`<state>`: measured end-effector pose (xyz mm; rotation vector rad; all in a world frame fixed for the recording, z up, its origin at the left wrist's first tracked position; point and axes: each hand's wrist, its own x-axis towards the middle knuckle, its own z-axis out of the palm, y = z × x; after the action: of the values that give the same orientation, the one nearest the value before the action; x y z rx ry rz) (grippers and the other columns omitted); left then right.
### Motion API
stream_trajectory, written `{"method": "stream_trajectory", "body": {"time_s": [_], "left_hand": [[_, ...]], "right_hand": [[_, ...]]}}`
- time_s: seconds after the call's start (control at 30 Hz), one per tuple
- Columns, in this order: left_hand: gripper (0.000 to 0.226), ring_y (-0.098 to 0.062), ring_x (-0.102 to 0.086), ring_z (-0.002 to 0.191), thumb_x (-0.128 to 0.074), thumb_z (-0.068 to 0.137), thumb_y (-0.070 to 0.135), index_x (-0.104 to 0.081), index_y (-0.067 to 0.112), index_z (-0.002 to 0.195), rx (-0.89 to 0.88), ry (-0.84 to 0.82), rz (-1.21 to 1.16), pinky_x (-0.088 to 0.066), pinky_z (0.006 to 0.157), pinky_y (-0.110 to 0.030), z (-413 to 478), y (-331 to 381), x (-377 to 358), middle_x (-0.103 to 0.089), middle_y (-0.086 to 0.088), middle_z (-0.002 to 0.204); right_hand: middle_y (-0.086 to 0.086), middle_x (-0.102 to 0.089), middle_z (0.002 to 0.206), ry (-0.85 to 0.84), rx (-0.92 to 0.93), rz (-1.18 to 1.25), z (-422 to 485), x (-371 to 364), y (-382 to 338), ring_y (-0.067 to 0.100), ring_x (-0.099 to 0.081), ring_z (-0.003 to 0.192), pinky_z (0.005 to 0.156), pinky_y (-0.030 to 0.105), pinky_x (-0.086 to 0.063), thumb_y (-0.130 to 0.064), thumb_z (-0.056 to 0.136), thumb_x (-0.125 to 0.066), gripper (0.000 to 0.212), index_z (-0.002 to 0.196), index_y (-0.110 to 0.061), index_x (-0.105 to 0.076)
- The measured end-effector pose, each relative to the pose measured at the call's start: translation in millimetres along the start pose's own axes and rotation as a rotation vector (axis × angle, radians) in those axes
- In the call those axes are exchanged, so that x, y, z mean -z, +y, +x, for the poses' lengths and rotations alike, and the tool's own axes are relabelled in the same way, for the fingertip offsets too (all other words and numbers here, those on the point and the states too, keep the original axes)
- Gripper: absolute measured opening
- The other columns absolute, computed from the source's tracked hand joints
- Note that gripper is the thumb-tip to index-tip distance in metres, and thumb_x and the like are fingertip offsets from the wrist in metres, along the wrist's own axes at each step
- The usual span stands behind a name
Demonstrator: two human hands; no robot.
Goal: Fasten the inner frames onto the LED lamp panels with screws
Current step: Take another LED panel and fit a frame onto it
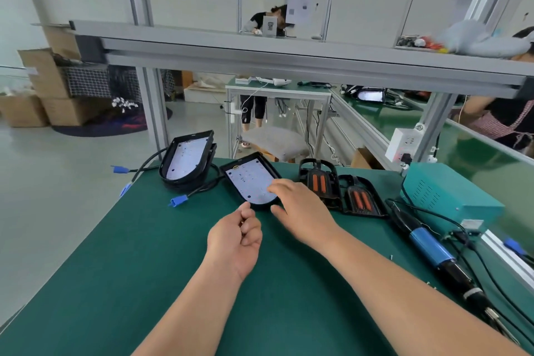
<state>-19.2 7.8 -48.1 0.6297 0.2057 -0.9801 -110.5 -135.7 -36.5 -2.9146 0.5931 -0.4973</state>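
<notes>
left hand (235, 243) curled; right hand (300, 208) on black-rimmed white lamp panel (248, 182)

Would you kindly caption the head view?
Right hand reaches over an LED lamp panel; left hand curled beside it, electric screwdriver lying at right.

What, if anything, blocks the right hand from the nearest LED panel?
Nothing visible. The right hand is at the near right edge of the LED panel, fingers over its white board.
</notes>
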Motion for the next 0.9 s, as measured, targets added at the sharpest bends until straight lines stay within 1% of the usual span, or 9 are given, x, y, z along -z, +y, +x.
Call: {"method": "stream_trajectory", "body": {"time_s": [0.2, 0.3, 0.37, 0.4, 0.47, 0.6, 0.73, 0.83, 0.9], "left_hand": [[0.022, -0.008, -0.025, 0.042, -0.046, 0.103, 0.001, -0.065, 0.003, 0.114, -0.171, 0.132, 0.211, -0.019, 0.032, -0.021, 4, 10, 1, -0.04, 0.006, 0.057], [0.014, -0.01, -0.019, 0.043, -0.054, 0.099, 0.006, -0.066, 0.006, 0.091, -0.282, 0.179, 0.434, -0.015, 0.035, -0.023, 5, 14, 1, -0.033, 0.007, 0.054], [0.032, -0.016, -0.013, 0.049, -0.053, 0.094, 0.006, -0.042, 0.02, 0.068, -0.352, 0.206, 0.593, -0.01, 0.044, -0.025, 7, 17, 3, -0.025, 0.005, 0.057], [0.038, -0.02, -0.011, 0.056, -0.051, 0.091, 0.007, -0.029, 0.025, 0.066, -0.406, 0.219, 0.689, -0.008, 0.05, -0.029, 9, 19, 5, -0.021, 0.003, 0.061], [0.04, -0.024, -0.012, 0.067, -0.049, 0.088, 0.011, -0.019, 0.025, 0.066, -0.52, 0.235, 0.924, -0.007, 0.058, -0.034, 9, 22, 8, -0.017, 0.001, 0.066], [0.05, -0.019, -0.013, 0.059, -0.064, 0.091, 0.02, -0.021, 0.024, 0.066, -0.579, 0.153, 1.225, -0.009, 0.054, -0.03, 12, 26, 17, -0.016, 0.003, 0.061], [0.038, -0.021, -0.018, 0.06, -0.066, 0.084, 0.011, -0.033, 0.017, 0.067, -0.571, 0.186, 1.422, -0.014, 0.056, -0.031, 13, 31, 20, -0.022, -0.001, 0.062], [0.035, -0.021, -0.021, 0.065, -0.062, 0.081, 0.007, -0.033, 0.018, 0.064, -0.572, 0.191, 1.501, -0.017, 0.058, -0.034, 11, 33, 21, -0.026, -0.003, 0.064], [0.032, -0.021, -0.021, 0.064, -0.06, 0.081, 0.006, -0.035, 0.018, 0.064, -0.571, 0.189, 1.513, -0.018, 0.059, -0.035, 10, 34, 21, -0.026, -0.002, 0.063]], "right_hand": [[-0.002, -0.062, 0.123, 0.011, 0.008, -0.019, -5, -11, 0, 0.028, -0.052, 0.11, 0.09, 0.041, -0.048, -0.008, 0.097, -0.059, 0.03, 0.122, -0.022, -0.068], [-0.005, -0.065, 0.115, 0.053, 0.068, -0.004, -23, -10, -4, 0.027, -0.051, 0.103, 0.084, 0.04, -0.048, -0.011, 0.094, -0.066, 0.028, 0.118, -0.026, -0.07], [-0.006, -0.065, 0.111, 0.068, 0.11, -0.001, -39, -8, -7, 0.027, -0.051, 0.101, 0.083, 0.04, -0.049, -0.014, 0.094, -0.068, 0.025, 0.116, -0.027, -0.071], [-0.007, -0.064, 0.109, 0.076, 0.13, -0.004, -47, -7, -9, 0.026, -0.05, 0.099, 0.083, 0.04, -0.049, -0.016, 0.095, -0.069, 0.023, 0.115, -0.027, -0.071], [-0.009, -0.064, 0.106, 0.088, 0.159, 0.008, -60, -3, -13, 0.025, -0.05, 0.098, 0.082, 0.04, -0.05, -0.02, 0.096, -0.07, 0.02, 0.114, -0.028, -0.071], [-0.008, -0.063, 0.106, 0.088, 0.214, 0.017, -77, 2, -24, 0.026, -0.048, 0.096, 0.08, 0.041, -0.049, -0.022, 0.098, -0.067, 0.018, 0.115, -0.028, -0.071], [-0.01, -0.067, 0.105, 0.11, 0.286, 0.053, -85, 9, -27, 0.027, -0.051, 0.091, 0.081, 0.04, -0.048, -0.017, 0.1, -0.065, 0.018, 0.113, -0.025, -0.073], [-0.014, -0.069, 0.11, 0.115, 0.298, 0.27, -93, 11, -22, 0.018, -0.059, 0.097, 0.088, 0.033, -0.048, -0.018, 0.1, -0.066, 0.018, 0.115, -0.026, -0.072], [-0.015, -0.066, 0.114, 0.176, 0.138, 0.502, -96, 10, -17, 0.013, -0.064, 0.096, 0.086, 0.025, -0.05, -0.021, 0.099, -0.064, 0.022, 0.118, -0.032, -0.066]]}}
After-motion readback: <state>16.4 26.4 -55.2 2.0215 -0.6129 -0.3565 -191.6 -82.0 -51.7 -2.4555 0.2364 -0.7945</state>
